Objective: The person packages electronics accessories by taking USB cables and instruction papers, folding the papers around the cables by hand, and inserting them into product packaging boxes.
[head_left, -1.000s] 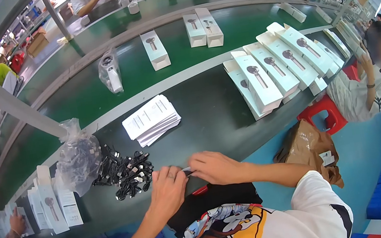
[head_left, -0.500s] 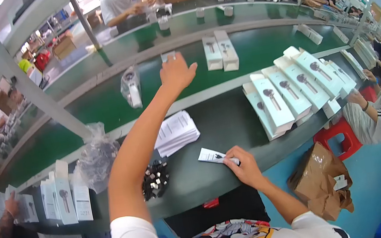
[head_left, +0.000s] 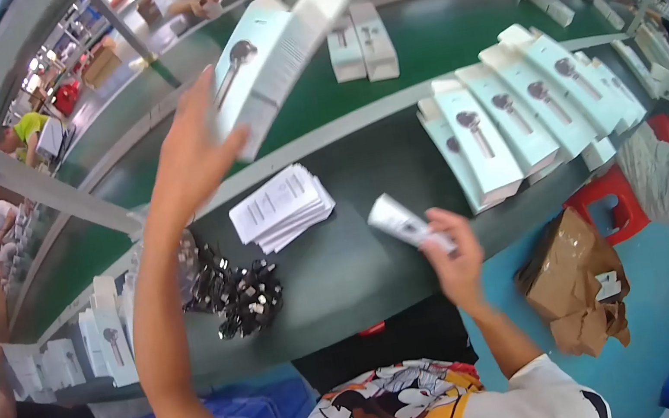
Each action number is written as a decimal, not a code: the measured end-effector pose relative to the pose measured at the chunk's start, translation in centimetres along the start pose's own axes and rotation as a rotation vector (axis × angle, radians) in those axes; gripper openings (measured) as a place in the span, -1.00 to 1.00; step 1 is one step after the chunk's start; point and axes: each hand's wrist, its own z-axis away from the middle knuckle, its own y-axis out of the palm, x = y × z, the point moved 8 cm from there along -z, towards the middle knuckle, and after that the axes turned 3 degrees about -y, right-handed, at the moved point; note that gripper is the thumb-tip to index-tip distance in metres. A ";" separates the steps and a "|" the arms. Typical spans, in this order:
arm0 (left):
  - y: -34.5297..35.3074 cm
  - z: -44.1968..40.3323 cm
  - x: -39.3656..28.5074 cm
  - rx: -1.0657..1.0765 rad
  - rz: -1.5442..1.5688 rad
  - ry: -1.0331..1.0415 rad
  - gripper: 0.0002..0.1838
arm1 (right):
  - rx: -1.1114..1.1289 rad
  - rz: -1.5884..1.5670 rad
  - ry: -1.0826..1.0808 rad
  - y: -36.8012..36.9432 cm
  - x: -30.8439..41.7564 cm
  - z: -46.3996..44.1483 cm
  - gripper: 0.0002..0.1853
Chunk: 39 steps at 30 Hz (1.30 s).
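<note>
My left hand (head_left: 198, 147) grips a pale green and white box (head_left: 264, 67) with a device picture on its front, raised and tilted above the conveyor, its top flap open. My right hand (head_left: 455, 251) holds a folded white leaflet (head_left: 409, 228) over the dark table; whether anything is inside its fold I cannot tell. Between the hands lies a stack of printed white sheets (head_left: 282, 207). Left of my right hand, a heap of black cables (head_left: 244, 298) rests on the table, partly beside my left forearm.
Several similar boxes (head_left: 513, 119) lean in a row at the right. Two boxes (head_left: 361, 47) stand on the green conveyor (head_left: 447, 38). A brown paper bag (head_left: 573, 276) and red stool (head_left: 614, 204) are at the right. Co-workers sit at both sides and across.
My left hand has lifted the box off the conveyor and brought it nearer and left. My right hand has moved slightly right with the leaflet, which was flatter before.
</note>
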 end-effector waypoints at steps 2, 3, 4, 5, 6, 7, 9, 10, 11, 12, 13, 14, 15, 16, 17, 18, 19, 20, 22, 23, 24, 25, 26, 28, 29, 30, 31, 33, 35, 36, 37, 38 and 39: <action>-2.4 6.9 -3.6 0.098 0.081 -0.004 -0.02 | -0.092 -0.062 -0.034 -2.5 2.4 -0.5 -0.70; -2.5 9.8 -4.4 0.123 -0.032 0.056 0.00 | -0.134 -0.121 -0.069 -3.4 2.4 -0.6 -0.71; -2.0 12.6 -4.6 0.146 -0.112 0.097 0.02 | -0.184 -0.175 -0.110 -4.1 2.7 -0.9 -0.72; -1.2 14.7 -4.3 0.221 -0.036 0.024 0.04 | -0.204 -0.155 -0.174 -4.4 3.9 -1.6 -0.78; -0.2 16.4 -3.7 0.259 -0.054 -0.001 0.04 | -0.116 -0.102 -0.246 -3.5 4.9 -2.5 -0.80; 0.6 17.9 -3.3 0.280 -0.073 0.009 0.04 | -0.029 -0.042 -0.324 -2.6 5.9 -3.5 -0.81; 1.9 19.8 -3.2 0.341 -0.069 -0.026 0.03 | 0.176 0.127 -0.521 -0.5 8.2 -4.5 -0.80; 2.8 20.6 -3.1 0.376 -0.039 -0.034 0.02 | 0.296 0.251 -0.626 1.1 9.0 -4.4 -0.78; 3.1 21.4 -3.0 0.362 -0.024 -0.002 0.02 | 0.389 0.291 -0.672 2.1 8.7 -3.9 -0.79; 3.5 21.9 -3.1 0.346 -0.009 0.037 0.02 | 0.479 0.336 -0.711 3.0 8.2 -3.7 -0.80; 4.2 22.4 -3.1 0.389 -0.010 0.014 -0.05 | 0.546 0.319 -0.704 3.6 8.4 -3.4 -0.79; 4.6 23.0 -2.7 0.435 -0.025 -0.020 -0.11 | 0.618 0.285 -0.694 4.5 8.6 -2.8 -0.77; 4.8 23.4 -2.7 0.449 0.011 0.020 -0.08 | 0.667 0.296 -0.662 5.3 8.3 -2.4 -0.77; 5.4 23.7 -2.3 0.464 0.039 0.051 -0.04 | 0.720 0.295 -0.631 6.3 7.6 -2.1 -0.76; 5.9 23.9 -2.1 0.478 0.033 0.049 -0.04 | 0.736 0.305 -0.617 7.1 6.8 -1.7 -0.77; 6.2 24.1 -1.9 0.492 0.043 0.064 -0.04 | 0.757 0.311 -0.603 7.9 5.8 -1.3 -0.77; 6.6 24.3 -1.6 0.503 0.052 0.076 -0.04 | 0.780 0.315 -0.591 8.5 5.3 -1.1 -0.78; 6.9 24.3 -1.5 0.517 0.058 0.081 -0.04 | 0.802 0.211 -0.470 8.8 4.7 -1.3 -0.78; 6.8 24.3 -1.7 0.499 0.059 0.088 -0.04 | 0.845 -0.009 -0.223 9.5 3.7 -1.3 -0.78; 6.9 24.4 -1.6 0.495 0.063 0.096 -0.04 | 0.834 -0.079 -0.085 9.8 2.9 -1.3 -0.79; 6.9 24.3 -1.6 0.490 0.066 0.101 -0.05 | 0.852 -0.092 -0.026 10.2 2.6 -1.0 -0.78; 7.0 24.3 -1.6 0.488 0.071 0.091 -0.05 | 0.870 -0.106 0.032 10.7 2.4 -0.6 -0.77; 7.1 24.3 -1.8 0.486 0.076 0.082 -0.05 | 0.887 -0.119 0.090 11.0 2.0 -0.2 -0.77; 7.0 24.7 -1.6 0.479 0.092 0.062 -0.05 | 0.937 -0.239 0.226 12.2 0.8 1.0 -0.76; 6.9 24.8 -1.4 0.477 0.102 0.051 -0.05 | 0.958 -0.301 0.298 12.6 0.1 1.4 -0.76; 6.9 24.9 -1.3 0.474 0.113 0.039 -0.05 | 0.971 -0.336 0.317 12.8 -0.2 1.5 -0.76; 6.9 25.1 -1.2 0.473 0.118 0.034 -0.05 | 0.984 -0.373 0.336 13.0 -0.3 1.5 -0.76; 6.9 25.2 -1.1 0.468 0.127 0.025 -0.05 | 1.007 -0.391 0.341 13.2 -0.3 1.6 -0.77; 6.9 25.2 -1.1 0.464 0.139 0.015 -0.05 | 1.027 -0.354 0.311 13.2 0.1 1.7 -0.78; 6.8 25.2 -1.0 0.463 0.144 0.011 -0.05 | 1.038 -0.319 0.313 13.1 0.3 1.7 -0.78; 6.7 25.2 -1.0 0.456 0.149 0.003 -0.05 | 1.048 -0.283 0.314 13.1 0.8 1.7 -0.77; 6.6 25.2 -1.0 0.448 0.155 -0.006 -0.05 | 1.059 -0.247 0.314 13.0 1.2 1.6 -0.76; 6.5 25.2 -0.9 0.440 0.160 -0.015 -0.05 | 0.999 -0.204 0.161 12.6 2.1 0.9 -0.75</action>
